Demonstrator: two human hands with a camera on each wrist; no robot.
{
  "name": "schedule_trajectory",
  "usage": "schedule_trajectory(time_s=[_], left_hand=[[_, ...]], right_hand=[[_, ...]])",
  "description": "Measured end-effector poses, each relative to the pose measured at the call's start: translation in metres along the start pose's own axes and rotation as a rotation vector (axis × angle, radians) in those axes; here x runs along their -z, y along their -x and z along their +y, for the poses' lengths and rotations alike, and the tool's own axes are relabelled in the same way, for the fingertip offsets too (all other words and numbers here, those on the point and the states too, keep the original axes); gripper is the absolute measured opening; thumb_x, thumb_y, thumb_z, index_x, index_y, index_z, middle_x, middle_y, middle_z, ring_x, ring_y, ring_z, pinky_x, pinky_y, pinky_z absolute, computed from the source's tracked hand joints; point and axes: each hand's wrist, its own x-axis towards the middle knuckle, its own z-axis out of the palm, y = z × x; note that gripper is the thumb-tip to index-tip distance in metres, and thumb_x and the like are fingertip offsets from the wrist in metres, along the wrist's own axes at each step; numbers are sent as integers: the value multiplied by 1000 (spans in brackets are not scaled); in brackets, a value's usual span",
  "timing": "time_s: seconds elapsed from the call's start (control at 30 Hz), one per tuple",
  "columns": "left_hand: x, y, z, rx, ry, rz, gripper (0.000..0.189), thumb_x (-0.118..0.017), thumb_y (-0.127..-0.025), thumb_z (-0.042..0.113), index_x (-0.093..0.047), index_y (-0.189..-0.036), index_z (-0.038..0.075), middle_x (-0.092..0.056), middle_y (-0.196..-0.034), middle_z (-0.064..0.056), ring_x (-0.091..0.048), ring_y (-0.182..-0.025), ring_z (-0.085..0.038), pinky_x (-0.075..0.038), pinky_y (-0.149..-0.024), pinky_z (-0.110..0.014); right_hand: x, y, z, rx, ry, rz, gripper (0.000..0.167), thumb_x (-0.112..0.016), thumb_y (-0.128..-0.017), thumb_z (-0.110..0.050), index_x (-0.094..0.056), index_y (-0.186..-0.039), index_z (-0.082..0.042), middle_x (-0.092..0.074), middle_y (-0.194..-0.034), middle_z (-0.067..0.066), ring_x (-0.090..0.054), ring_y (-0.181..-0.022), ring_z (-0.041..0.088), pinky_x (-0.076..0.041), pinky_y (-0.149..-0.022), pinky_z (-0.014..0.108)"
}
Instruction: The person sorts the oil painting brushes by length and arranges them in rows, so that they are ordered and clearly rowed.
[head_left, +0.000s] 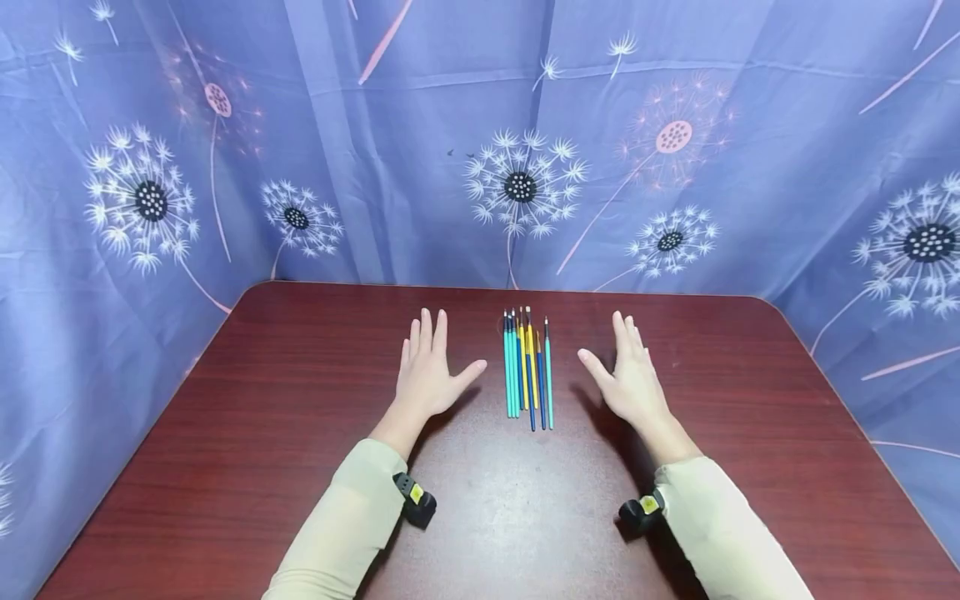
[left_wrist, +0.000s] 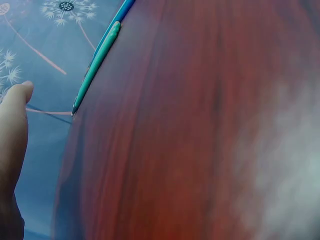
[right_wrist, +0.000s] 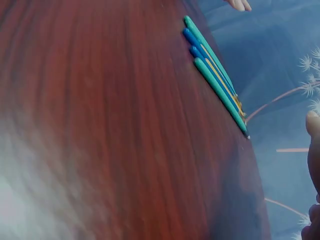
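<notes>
Several slim paintbrushes [head_left: 531, 367] lie side by side on the table, bristle ends pointing away, with turquoise, yellow and dark blue handles. To their left is my left hand [head_left: 429, 375], fingers straight and thumb stretched toward the brushes without touching them. My right hand [head_left: 632, 379] is on the other side, likewise spread, its thumb a short way from the rightmost turquoise brush [head_left: 548, 375]. Neither hand holds anything. In the left wrist view a turquoise handle [left_wrist: 97, 67] shows beyond the thumb; the right wrist view shows turquoise and blue handles [right_wrist: 220, 85] together.
The dark red wood-grain table [head_left: 262, 433] reflects a bright glare near its front. A blue curtain [head_left: 420, 167] with dandelion prints hangs behind it and at both sides. Small black wrist cameras [head_left: 417, 502] are strapped at both sleeves.
</notes>
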Motion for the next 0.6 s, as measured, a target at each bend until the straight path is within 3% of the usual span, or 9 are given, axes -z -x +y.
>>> schedule_trajectory(time_s=[0.33, 0.6], left_hand=[[-7, 2, 11, 13, 185, 29, 99, -48, -83, 68, 2, -153, 18, 5, -160, -9, -4, -148, -31, -14, -118, -51], [-12, 3, 23, -9, 302, 46, 94, -54, -87, 56, -1, -153, 15, 0, -160, -11, -7, -147, -33, -16, -117, -53]], right_hand=[[-14, 6, -12, -105, -198, 84, 86, -58, -88, -49, -8, -153, -20, -28, -154, 18, -37, -133, 44, -32, -108, 55], [-22, 6, -23, -145, -383, 146, 81, -64, -87, -39, -17, -151, -20, -38, -149, 14, -39, -136, 30, -32, -112, 45]])
